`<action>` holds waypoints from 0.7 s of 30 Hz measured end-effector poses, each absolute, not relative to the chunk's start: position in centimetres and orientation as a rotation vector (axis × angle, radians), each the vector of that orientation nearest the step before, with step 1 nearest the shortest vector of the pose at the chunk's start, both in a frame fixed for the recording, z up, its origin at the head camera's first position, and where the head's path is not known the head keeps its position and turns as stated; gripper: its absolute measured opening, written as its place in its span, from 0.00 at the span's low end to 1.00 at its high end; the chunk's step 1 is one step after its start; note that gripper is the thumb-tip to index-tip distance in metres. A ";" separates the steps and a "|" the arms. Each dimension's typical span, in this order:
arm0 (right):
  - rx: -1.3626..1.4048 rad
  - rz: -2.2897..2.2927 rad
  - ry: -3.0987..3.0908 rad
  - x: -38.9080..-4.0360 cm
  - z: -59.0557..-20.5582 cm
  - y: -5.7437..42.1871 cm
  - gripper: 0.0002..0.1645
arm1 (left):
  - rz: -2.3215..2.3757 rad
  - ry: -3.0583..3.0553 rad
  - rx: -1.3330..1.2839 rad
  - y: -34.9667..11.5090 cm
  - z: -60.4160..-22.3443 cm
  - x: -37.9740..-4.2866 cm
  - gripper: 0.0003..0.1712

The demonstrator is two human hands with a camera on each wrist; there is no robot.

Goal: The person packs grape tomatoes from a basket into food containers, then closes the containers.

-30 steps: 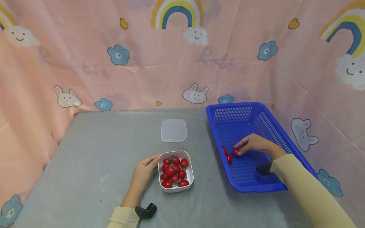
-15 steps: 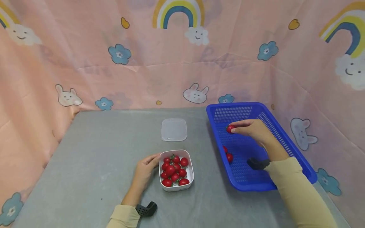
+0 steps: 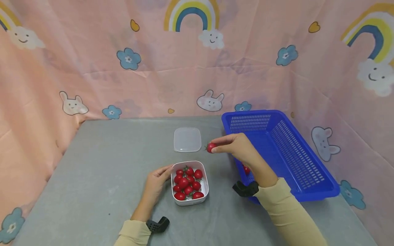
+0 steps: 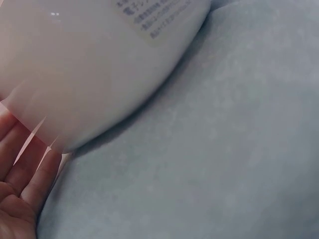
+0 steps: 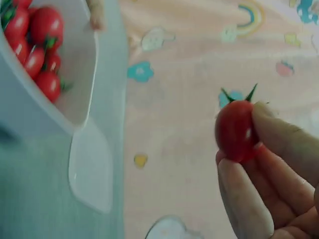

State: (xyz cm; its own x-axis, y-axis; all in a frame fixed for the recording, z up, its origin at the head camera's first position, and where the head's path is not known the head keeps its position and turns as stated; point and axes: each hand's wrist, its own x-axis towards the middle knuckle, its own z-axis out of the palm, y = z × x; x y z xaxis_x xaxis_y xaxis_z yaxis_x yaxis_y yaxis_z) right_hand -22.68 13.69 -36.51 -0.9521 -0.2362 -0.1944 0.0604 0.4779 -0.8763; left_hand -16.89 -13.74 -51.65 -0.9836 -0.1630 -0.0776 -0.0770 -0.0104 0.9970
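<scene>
My right hand [image 3: 238, 147] pinches a cherry tomato [image 3: 210, 147] with green sepals between thumb and fingers, in the air between the basket and the container. The right wrist view shows the tomato [image 5: 237, 130] upright at the fingertips. A white square container [image 3: 189, 203] on the table holds several cherry tomatoes [image 3: 183, 183]. My left hand [image 3: 155, 184] touches the container's left side near its far corner. In the left wrist view, straight fingers [image 4: 42, 181] lie against the container's outer wall [image 4: 75, 74], which has printed text.
A blue perforated basket [image 3: 307, 153] stands at the right, with a cherry tomato [image 3: 246, 169] at its left side, partly behind my right arm. Behind the container lies a clear square lid [image 3: 187, 139] on the grey table [image 3: 123, 147]. A patterned pink cloth [image 3: 172, 78] hangs around the back and sides.
My right hand has picked a cherry tomato up from the basket and carried it left, out over the table. The left hand has stayed at the container.
</scene>
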 end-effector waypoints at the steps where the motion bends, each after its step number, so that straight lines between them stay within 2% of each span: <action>1: -0.167 -1.462 2.445 -22.4 -36.5 13.0 0.22 | -2.175 -2.167 0.264 -13.8 -51.7 -16.9 0.17; 10: -0.182 -1.420 2.522 -19.6 -38.8 7.5 0.15 | -2.178 -2.167 0.278 -14.0 -51.9 -16.9 0.17; 21: -0.281 -1.328 2.596 -19.6 -43.3 6.0 0.16 | -2.164 -2.165 0.253 -13.8 -51.8 -16.9 0.18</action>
State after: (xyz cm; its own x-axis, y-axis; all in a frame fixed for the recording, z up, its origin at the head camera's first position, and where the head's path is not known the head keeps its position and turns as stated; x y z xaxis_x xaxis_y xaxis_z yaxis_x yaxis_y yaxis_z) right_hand -19.62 5.97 -43.26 -0.9594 -0.2635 -0.1003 -0.0730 0.5756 -0.8145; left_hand -16.92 -13.75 -51.79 -0.9840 -0.1649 -0.0666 -0.0667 -0.0052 0.9978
